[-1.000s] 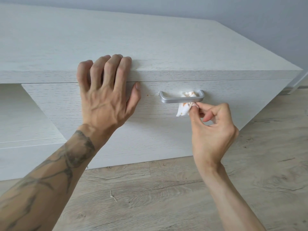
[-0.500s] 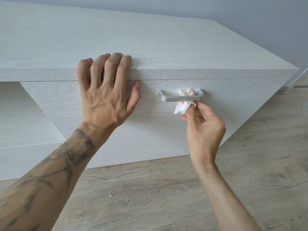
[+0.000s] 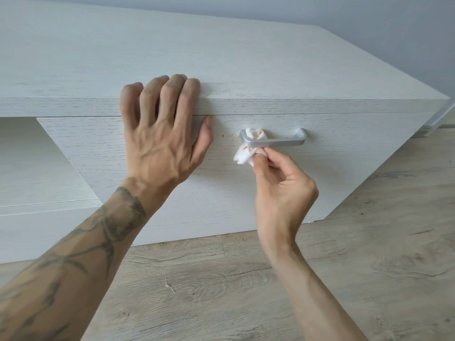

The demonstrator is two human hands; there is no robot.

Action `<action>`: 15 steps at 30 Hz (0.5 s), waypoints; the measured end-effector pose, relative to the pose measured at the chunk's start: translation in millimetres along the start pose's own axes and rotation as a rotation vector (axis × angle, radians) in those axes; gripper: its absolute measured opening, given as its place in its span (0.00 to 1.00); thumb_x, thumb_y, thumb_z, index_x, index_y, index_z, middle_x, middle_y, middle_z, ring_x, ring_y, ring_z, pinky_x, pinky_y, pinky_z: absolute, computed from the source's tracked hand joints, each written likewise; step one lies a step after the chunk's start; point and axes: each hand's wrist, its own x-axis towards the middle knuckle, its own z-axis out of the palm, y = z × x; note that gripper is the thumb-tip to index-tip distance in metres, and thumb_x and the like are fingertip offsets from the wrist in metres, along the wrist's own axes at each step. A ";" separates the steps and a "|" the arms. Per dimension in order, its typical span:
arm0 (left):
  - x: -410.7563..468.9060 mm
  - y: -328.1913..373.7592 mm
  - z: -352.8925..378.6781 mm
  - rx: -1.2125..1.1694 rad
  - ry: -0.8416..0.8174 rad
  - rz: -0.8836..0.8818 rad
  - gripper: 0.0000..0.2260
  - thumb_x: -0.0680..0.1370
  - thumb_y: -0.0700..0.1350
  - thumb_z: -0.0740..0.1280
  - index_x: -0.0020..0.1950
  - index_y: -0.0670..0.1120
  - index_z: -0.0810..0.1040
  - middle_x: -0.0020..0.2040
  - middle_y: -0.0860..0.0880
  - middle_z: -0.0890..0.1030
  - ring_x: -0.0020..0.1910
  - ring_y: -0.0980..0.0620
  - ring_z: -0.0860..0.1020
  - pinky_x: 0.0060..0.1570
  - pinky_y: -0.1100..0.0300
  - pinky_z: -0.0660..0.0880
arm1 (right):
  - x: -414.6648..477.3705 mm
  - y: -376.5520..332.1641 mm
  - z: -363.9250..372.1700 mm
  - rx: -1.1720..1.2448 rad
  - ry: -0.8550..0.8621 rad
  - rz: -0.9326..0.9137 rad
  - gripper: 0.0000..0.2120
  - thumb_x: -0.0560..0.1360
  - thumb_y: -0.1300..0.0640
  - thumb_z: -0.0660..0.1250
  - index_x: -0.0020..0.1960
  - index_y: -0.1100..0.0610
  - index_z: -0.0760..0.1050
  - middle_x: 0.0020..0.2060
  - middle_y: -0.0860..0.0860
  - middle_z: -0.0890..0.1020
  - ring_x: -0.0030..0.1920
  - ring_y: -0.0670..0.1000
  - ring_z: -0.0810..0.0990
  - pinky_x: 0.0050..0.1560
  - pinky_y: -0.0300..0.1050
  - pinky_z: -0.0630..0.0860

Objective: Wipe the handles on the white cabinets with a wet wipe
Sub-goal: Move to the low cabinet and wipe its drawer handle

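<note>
While the right hand pinches the stained wipe threaded behind the handle, it may smear grime. Left hand lies spread wide, empty, on the cabinet.

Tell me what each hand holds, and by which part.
Right hand pinches the wipe by its lower end, below the handle. Left hand holds nothing; it rests on the cabinet.
</note>
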 end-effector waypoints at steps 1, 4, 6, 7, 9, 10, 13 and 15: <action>0.2 0.2 0.0 0.003 0.002 -0.001 0.22 0.86 0.56 0.58 0.72 0.41 0.73 0.67 0.42 0.77 0.67 0.42 0.69 0.69 0.43 0.60 | 2.3 1.2 -1.7 -0.006 0.025 -0.010 0.04 0.79 0.68 0.73 0.52 0.64 0.87 0.41 0.51 0.89 0.44 0.44 0.89 0.50 0.33 0.81; 0.4 1.0 -0.7 0.006 -0.003 0.001 0.22 0.86 0.55 0.58 0.71 0.41 0.74 0.67 0.43 0.77 0.67 0.42 0.69 0.69 0.43 0.61 | -2.6 1.2 5.1 -0.022 0.014 -0.035 0.04 0.79 0.69 0.73 0.50 0.66 0.86 0.41 0.50 0.89 0.45 0.42 0.89 0.49 0.32 0.81; 0.8 0.9 -1.6 0.004 -0.011 0.003 0.22 0.86 0.55 0.58 0.72 0.41 0.74 0.67 0.43 0.77 0.67 0.43 0.69 0.69 0.43 0.61 | -9.3 0.5 10.3 -0.021 -0.036 -0.057 0.06 0.79 0.70 0.72 0.50 0.62 0.86 0.43 0.48 0.89 0.47 0.41 0.89 0.50 0.31 0.81; 0.8 1.1 -2.1 0.003 -0.015 0.003 0.22 0.86 0.55 0.58 0.72 0.41 0.74 0.67 0.43 0.77 0.67 0.42 0.69 0.70 0.43 0.61 | -9.3 0.6 9.6 -0.018 -0.046 -0.066 0.07 0.79 0.70 0.72 0.50 0.60 0.86 0.44 0.47 0.88 0.48 0.41 0.89 0.50 0.31 0.81; 0.8 1.4 -3.0 0.006 -0.020 0.002 0.22 0.86 0.55 0.58 0.72 0.41 0.74 0.67 0.43 0.77 0.67 0.42 0.70 0.69 0.43 0.61 | -2.8 2.7 2.1 -0.020 -0.030 -0.082 0.06 0.79 0.69 0.73 0.52 0.62 0.86 0.44 0.50 0.89 0.48 0.42 0.89 0.51 0.32 0.81; 0.9 1.5 -3.4 0.008 -0.024 0.000 0.22 0.86 0.55 0.58 0.72 0.41 0.74 0.68 0.43 0.77 0.67 0.42 0.70 0.70 0.43 0.61 | 2.3 3.8 -3.9 -0.030 -0.005 -0.087 0.05 0.79 0.69 0.73 0.52 0.63 0.86 0.43 0.51 0.89 0.47 0.43 0.89 0.51 0.34 0.82; 1.3 2.2 -6.2 0.006 -0.047 -0.011 0.22 0.86 0.56 0.58 0.72 0.41 0.73 0.68 0.43 0.76 0.68 0.41 0.71 0.70 0.43 0.61 | 18.6 7.1 -22.0 -0.067 0.067 -0.094 0.06 0.80 0.67 0.73 0.53 0.60 0.86 0.43 0.51 0.89 0.46 0.45 0.90 0.53 0.43 0.85; 1.2 3.6 -8.9 0.008 -0.065 -0.017 0.22 0.86 0.55 0.58 0.72 0.41 0.73 0.69 0.43 0.76 0.68 0.40 0.71 0.71 0.43 0.60 | 26.3 10.0 -32.2 -0.078 0.095 -0.081 0.06 0.80 0.66 0.73 0.54 0.58 0.87 0.44 0.51 0.89 0.47 0.47 0.90 0.55 0.49 0.86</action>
